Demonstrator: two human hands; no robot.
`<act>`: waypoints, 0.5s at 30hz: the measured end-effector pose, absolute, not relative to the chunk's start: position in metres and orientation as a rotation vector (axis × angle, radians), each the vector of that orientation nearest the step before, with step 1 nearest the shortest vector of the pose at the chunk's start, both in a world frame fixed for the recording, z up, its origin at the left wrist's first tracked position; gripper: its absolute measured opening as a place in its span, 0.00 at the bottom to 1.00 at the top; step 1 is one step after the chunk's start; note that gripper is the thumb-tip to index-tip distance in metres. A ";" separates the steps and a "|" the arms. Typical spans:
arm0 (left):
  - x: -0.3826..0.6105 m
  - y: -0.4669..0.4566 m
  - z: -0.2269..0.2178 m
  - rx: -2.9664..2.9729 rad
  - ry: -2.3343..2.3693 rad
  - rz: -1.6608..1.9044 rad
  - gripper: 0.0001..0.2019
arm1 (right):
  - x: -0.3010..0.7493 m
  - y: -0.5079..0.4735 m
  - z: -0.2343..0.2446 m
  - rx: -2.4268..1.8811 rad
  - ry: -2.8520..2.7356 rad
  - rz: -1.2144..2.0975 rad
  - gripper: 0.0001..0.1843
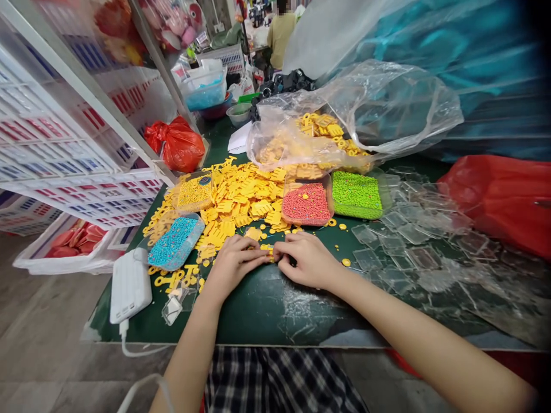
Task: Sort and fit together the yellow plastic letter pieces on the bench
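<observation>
A small yellow plastic piece (267, 250) lies between my two hands, low over the green table. My left hand (235, 261) pinches its left end with thumb and forefinger. The curled fingers of my right hand (303, 258) close on its right end. Just beyond them spreads a heap of flat yellow plastic parts (241, 192). Around the heap stand clear tubs of small beads: blue beads (175, 241), yellow beads (194, 192), pink beads (305, 203) and green beads (357, 195). Some loose yellow rings (345, 262) are scattered by my right hand.
A white power bank (130, 285) with a cable sits at the left table edge. Clear plastic cases (404, 229) cover the right side. Behind are an open plastic bag (365, 109) of yellow parts and a red bag (176, 143). White crates (77, 132) stand left. Farther back is a person (281, 37).
</observation>
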State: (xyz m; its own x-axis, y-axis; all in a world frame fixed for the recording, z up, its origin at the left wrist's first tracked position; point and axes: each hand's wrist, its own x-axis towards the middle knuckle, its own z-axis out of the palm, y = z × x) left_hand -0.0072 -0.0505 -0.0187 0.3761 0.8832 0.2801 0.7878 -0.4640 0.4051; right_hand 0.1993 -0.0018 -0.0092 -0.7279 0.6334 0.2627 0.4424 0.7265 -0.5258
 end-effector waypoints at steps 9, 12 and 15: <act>-0.004 -0.050 -0.019 2.486 1.517 0.697 0.17 | 0.199 -0.002 -0.008 -0.839 -2.489 0.622 0.09; -0.001 -0.050 -0.019 2.507 1.508 0.647 0.15 | 0.199 -0.002 -0.009 -0.842 -2.498 0.629 0.09; -0.001 -0.049 -0.019 2.509 1.505 0.623 0.15 | 0.199 -0.002 -0.010 -0.844 -2.493 0.645 0.10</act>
State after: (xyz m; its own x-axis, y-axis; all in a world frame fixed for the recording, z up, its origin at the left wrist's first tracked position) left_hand -0.0006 -0.0493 -0.0186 0.4103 0.8705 0.2719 0.8081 -0.4853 0.3340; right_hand 0.1990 -0.0020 -0.0096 -0.7231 0.6464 0.2435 0.4474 0.7069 -0.5479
